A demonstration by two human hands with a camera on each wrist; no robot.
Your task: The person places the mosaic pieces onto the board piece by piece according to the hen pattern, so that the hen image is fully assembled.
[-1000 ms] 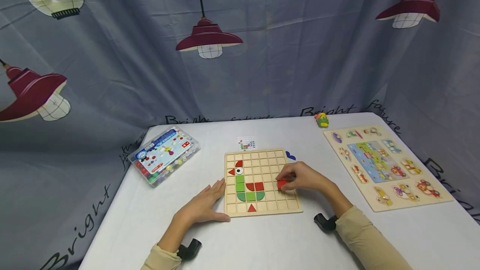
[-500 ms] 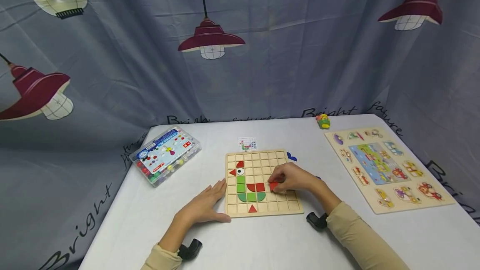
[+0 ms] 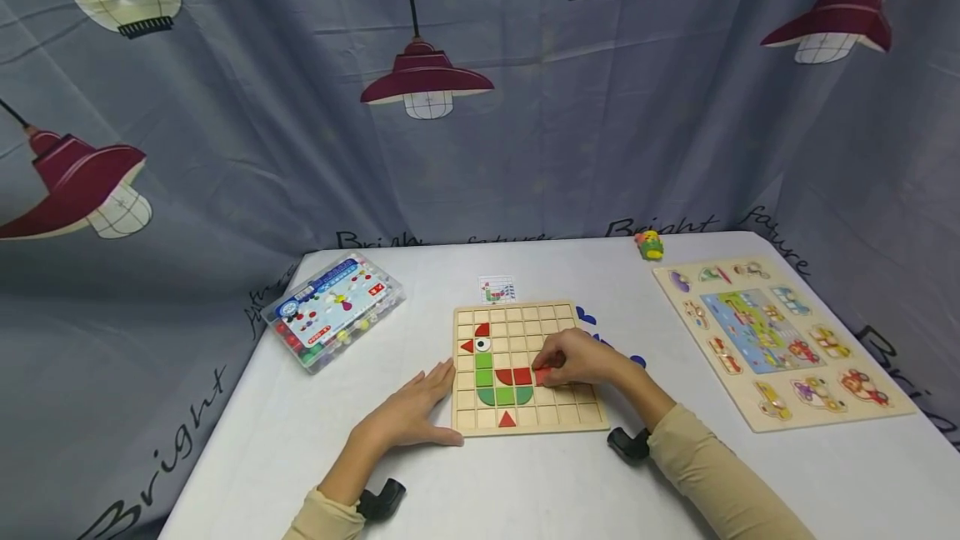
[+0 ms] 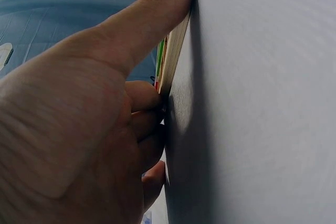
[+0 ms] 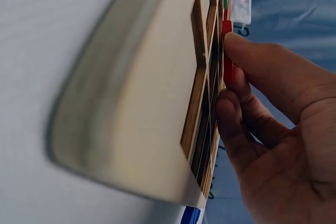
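A wooden grid board (image 3: 555,420) lies on the white table, with red and green tiles and a round eye tile set in a bird-like shape. My left hand (image 3: 408,413) rests at its left front corner, fingers extended along the side and thumb at the front edge. Between thumb and fingers, my right hand (image 3: 581,357) pinches a red tile (image 5: 228,53) just right of the red row. Whether that tile sits fully in its cell cannot be told. The right fingers hide some cells behind them.
Several blue tiles (image 3: 586,316) lie along the board's right side. A small picture card (image 3: 497,289) lies behind it. At left is a clear box of pieces (image 3: 333,311); at right, a wooden puzzle board (image 3: 825,413). A small toy figure (image 3: 649,245) stands at the back.
My right hand has moved left across the board with the red tile, bringing it up beside the red row. More blue tiles now show behind that hand. My left hand stays put.
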